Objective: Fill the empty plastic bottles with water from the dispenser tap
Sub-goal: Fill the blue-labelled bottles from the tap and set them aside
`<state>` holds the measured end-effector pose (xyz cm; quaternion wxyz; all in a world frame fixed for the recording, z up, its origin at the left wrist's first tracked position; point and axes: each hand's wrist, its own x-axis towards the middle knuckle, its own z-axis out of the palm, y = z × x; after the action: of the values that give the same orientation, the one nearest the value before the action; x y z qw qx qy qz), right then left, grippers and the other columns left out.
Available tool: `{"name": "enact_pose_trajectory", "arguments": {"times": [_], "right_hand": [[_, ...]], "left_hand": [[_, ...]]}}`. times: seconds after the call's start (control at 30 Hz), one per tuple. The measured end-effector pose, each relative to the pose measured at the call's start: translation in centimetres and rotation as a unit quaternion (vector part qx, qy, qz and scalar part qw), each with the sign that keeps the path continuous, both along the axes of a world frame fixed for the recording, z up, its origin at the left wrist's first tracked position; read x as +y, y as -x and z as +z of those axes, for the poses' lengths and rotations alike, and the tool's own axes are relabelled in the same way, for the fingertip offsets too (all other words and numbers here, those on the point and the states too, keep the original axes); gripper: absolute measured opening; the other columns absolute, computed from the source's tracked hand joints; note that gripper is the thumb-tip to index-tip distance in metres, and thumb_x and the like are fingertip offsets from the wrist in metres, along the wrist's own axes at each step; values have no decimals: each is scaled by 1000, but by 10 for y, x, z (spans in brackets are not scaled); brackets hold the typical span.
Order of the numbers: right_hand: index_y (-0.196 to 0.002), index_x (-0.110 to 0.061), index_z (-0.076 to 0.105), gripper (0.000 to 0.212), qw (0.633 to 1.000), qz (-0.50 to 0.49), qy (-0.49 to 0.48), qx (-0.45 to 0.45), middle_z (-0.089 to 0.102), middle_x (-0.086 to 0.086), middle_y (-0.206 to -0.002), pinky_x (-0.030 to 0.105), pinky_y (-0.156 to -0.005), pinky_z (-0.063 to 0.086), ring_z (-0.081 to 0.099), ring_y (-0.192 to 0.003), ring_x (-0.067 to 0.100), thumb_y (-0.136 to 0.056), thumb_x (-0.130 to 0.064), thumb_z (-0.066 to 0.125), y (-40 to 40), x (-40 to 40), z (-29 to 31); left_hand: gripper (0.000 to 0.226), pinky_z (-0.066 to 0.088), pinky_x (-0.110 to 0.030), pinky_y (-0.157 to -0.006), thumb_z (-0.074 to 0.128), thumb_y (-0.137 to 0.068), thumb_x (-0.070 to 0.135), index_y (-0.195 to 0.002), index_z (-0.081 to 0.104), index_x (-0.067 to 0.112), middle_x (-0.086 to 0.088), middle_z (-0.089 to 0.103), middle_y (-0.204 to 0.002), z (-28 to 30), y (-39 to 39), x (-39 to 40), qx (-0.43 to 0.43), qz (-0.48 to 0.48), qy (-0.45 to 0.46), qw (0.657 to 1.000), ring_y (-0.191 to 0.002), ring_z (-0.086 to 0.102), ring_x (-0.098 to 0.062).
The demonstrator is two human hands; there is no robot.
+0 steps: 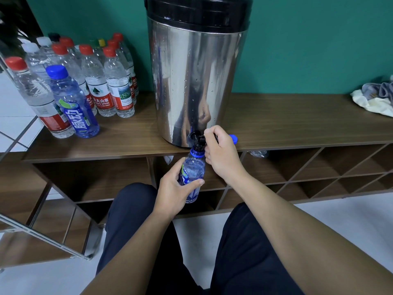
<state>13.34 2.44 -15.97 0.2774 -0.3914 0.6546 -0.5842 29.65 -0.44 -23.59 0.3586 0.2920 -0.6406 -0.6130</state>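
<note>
Your left hand (177, 188) is gripping the bottle (193, 173) around its middle, holding its mouth under the tap (198, 139). Your right hand (220, 154), just above and beside it, is pinching the tap lever. Thin plastic will likely dent and grow heavier while filling, so keep holding mid-body. Behind your right hand, a blue cap (233, 138) is lying on the shelf (297, 124).
</note>
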Motion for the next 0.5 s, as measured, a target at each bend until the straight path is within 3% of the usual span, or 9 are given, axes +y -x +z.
{"name": "enact_pose_trajectory", "arguments": {"times": [0.5], "right_hand": [[-87, -24, 51, 31, 1000, 1, 5, 1, 42, -12, -60, 33, -57, 33, 39, -56, 14, -115, -38, 51, 1, -1, -3]], "left_hand": [[62, 57, -52, -116, 91, -89, 1, -136, 69, 35, 3, 80, -130, 0, 0, 1, 6, 0, -4, 1000, -126, 75, -21]]}}
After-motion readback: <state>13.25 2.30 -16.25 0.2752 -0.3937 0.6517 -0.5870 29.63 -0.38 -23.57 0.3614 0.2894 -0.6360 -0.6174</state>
